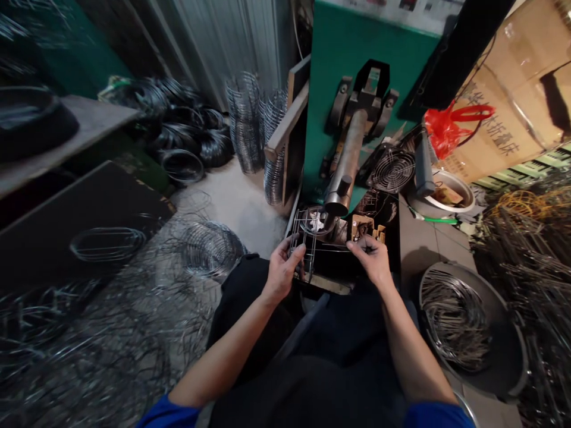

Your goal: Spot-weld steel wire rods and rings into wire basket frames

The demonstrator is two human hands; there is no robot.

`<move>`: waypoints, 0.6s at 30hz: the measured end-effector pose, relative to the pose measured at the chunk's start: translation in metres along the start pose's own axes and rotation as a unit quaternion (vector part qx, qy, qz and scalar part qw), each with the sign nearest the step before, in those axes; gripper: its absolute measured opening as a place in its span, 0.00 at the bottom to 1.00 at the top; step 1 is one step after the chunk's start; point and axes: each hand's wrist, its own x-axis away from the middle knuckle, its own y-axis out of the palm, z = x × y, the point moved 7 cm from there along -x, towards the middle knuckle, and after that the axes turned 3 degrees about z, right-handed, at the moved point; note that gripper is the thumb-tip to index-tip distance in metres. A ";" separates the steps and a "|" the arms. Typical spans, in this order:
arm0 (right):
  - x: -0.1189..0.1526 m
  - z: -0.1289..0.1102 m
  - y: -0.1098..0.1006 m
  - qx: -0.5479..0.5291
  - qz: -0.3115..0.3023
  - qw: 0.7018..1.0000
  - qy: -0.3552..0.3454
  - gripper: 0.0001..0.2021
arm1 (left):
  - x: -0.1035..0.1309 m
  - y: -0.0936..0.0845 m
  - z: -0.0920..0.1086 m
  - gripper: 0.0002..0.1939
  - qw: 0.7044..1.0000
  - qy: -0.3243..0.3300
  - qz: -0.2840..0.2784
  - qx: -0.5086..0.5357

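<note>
My left hand [283, 267] is closed on a small wire frame [312, 238] made of crossing thin rods, held upright above my lap. My right hand [372, 258] is pinched at the end of a thin metal wire [334, 245] that runs level toward the frame. Whether the wire touches the frame is too small to tell. Just beyond both hands juts the steel cylinder [348, 169] of a green machine [325, 89]. Beneath the cylinder sit a round dish [306, 223] with white bits and a small cardboard box [360, 226].
A grey basin [504, 351] of bent wire pieces stands at right, beside a big heap of rods [535, 255]. Coiled wire rings [212, 249] lie on the floor at left. Behind are stacked wire rings [245, 125], a round fan guard [392, 170] and a metal pot [464, 193].
</note>
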 end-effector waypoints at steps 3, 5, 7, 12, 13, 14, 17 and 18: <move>-0.001 -0.004 0.000 0.001 0.003 1.000 -0.009 0.26 | 0.000 0.001 -0.001 0.42 1.000 -0.002 0.000 -0.012; -0.003 -0.007 0.002 0.006 0.002 1.000 -0.028 0.26 | 0.000 0.002 -0.003 0.41 1.000 0.005 0.003 -0.021; -0.005 -0.007 0.005 0.013 0.000 0.999 -0.042 0.26 | -0.001 0.003 -0.003 0.41 1.000 0.011 0.005 -0.026; -0.010 -0.003 0.008 0.016 -0.004 0.999 -0.039 0.27 | -0.003 0.006 -0.003 0.39 1.000 0.008 0.003 -0.026; -0.010 -0.002 0.008 0.015 -0.004 0.999 -0.040 0.27 | -0.003 0.007 -0.002 0.39 1.000 0.008 0.004 -0.025; -0.011 -0.002 0.008 0.016 -0.003 0.999 -0.039 0.27 | -0.003 0.007 -0.001 0.39 1.000 0.007 0.004 -0.025; -0.013 0.000 0.007 0.023 -0.004 0.999 -0.032 0.27 | -0.006 0.009 -0.001 0.38 1.000 0.007 0.008 -0.021; -0.014 0.001 0.006 0.024 -0.006 0.999 -0.029 0.27 | -0.007 0.009 -0.001 0.38 1.000 0.009 0.008 -0.020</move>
